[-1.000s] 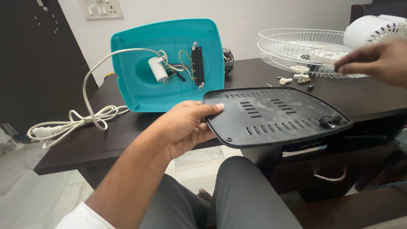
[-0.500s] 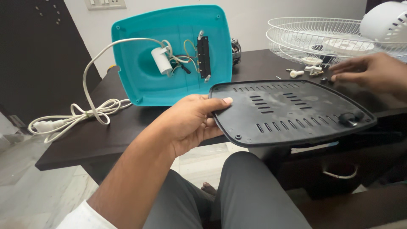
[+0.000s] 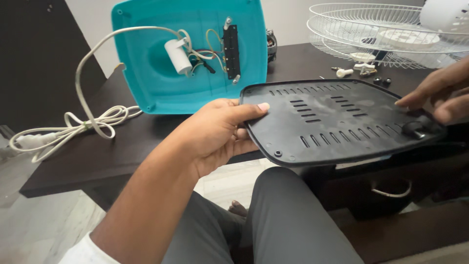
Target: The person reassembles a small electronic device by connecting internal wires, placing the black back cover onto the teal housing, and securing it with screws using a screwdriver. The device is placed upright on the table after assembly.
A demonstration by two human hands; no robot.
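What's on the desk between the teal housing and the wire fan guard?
Head view: the fan motor beside the teal housing, then bare dark desk up to the wire fan guard.

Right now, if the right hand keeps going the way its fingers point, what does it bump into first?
Probably the black slotted plate: the right hand points left and down, fingertips just above the plate's right end, by a small black knob. Whether they touch already is unclear.
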